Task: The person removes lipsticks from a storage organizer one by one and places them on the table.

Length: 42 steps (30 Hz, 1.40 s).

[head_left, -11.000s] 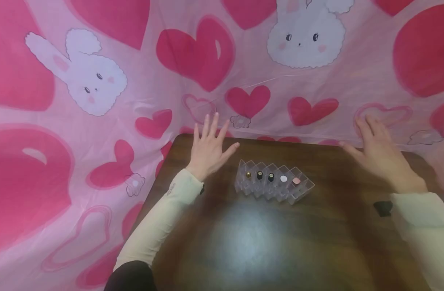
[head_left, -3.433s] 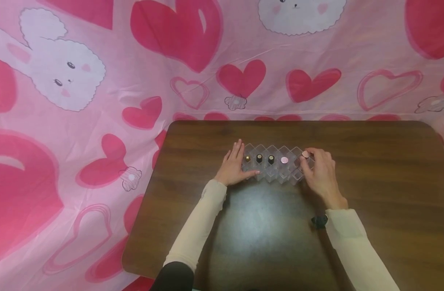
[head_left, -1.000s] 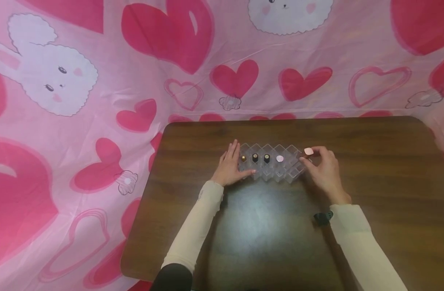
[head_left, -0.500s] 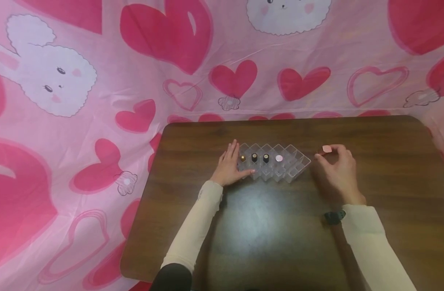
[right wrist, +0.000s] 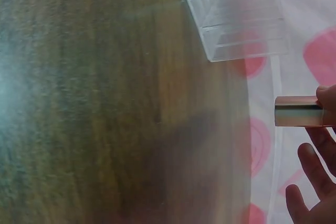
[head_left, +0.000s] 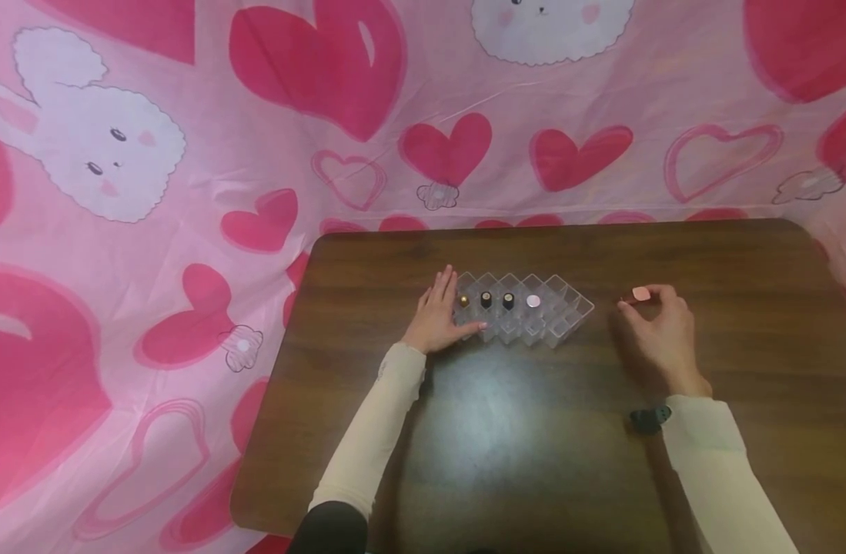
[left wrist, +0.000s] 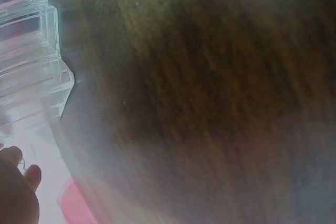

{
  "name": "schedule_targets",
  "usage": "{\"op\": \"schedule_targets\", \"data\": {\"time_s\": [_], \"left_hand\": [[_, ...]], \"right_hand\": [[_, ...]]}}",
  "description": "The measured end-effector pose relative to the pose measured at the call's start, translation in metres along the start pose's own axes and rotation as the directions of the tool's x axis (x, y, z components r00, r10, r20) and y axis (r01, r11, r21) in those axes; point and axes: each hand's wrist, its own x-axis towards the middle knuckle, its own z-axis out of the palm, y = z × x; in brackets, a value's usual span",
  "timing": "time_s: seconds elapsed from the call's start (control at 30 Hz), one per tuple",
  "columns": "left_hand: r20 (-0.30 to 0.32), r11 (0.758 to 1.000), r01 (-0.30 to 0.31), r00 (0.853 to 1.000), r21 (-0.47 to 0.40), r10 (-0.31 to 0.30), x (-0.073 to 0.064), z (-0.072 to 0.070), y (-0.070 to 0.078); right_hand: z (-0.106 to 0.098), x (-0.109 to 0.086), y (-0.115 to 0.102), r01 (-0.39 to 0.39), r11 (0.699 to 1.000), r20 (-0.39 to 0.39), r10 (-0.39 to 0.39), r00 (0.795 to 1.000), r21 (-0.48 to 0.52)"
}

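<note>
A clear plastic lipstick organizer (head_left: 557,308) with diamond-shaped slots sits on the brown wooden table. Along its back row stand a gold-topped tube (head_left: 464,301), two black-capped tubes (head_left: 509,301) and a tube with a pale pink top (head_left: 533,301). My left hand (head_left: 436,319) rests against the organizer's left end, fingers straight, thumb along the front side. To the right of the organizer, my right hand (head_left: 661,327) pinches a rose-gold lipstick (right wrist: 299,111) between thumb and fingers. The lipstick is held above the table, its pale pink end (head_left: 641,294) facing up in the head view.
The dark wooden table (head_left: 533,446) has rounded corners. A pink cloth (head_left: 270,123) with hearts and rabbits hangs behind and to the left of it. A dark strap device (head_left: 650,419) is on the right wrist.
My right hand has drawn the rose-gold lipstick out of the organizer's right end and carried it off to the right. My left hand has stayed at the organizer's left end.
</note>
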Motion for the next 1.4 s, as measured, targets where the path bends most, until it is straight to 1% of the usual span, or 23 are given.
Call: {"op": "schedule_targets", "data": {"time_s": [0.1, 0.33, 0.57, 0.7, 0.87, 1.07, 1.23, 1.4], "left_hand": [[0.0, 1.0, -0.002, 1.0, -0.005, 0.002, 0.0, 0.0, 0.0], [-0.003, 1.0, -0.002, 1.0, -0.017, 0.002, -0.001, -0.001, 0.0], [0.004, 1.0, 0.006, 1.0, -0.026, -0.006, 0.0, 0.0, 0.0], [-0.007, 1.0, 0.004, 1.0, -0.024, -0.004, 0.001, 0.002, -0.001], [-0.012, 1.0, 0.0, 1.0, -0.016, 0.0, 0.001, 0.003, -0.002], [-0.015, 1.0, -0.005, 1.0, -0.014, 0.005, 0.002, 0.003, -0.002], [-0.011, 1.0, -0.005, 1.0, -0.01, 0.005, 0.002, 0.003, -0.003], [-0.002, 1.0, 0.001, 1.0, -0.01, -0.001, 0.002, 0.003, -0.003]], "right_hand": [[0.002, -0.001, 0.003, -0.003, 1.0, 0.007, 0.003, 1.0, 0.0], [0.011, -0.002, 0.012, 0.046, 0.998, -0.029, -0.047, 0.998, -0.03], [0.017, -0.002, 0.016, 0.017, 0.997, 0.041, -0.014, 0.999, -0.071], [0.02, -0.002, 0.018, 0.024, 0.995, 0.062, -0.018, 0.998, -0.094], [0.023, -0.001, 0.02, 0.029, 0.993, 0.066, -0.022, 0.998, -0.114], [0.024, 0.001, 0.022, 0.008, 0.993, 0.08, 0.002, 0.997, -0.117], [0.025, 0.002, 0.022, 0.025, 0.993, 0.07, -0.017, 0.997, -0.114], [0.026, 0.003, 0.022, 0.02, 0.993, 0.066, -0.012, 0.998, -0.118]]}}
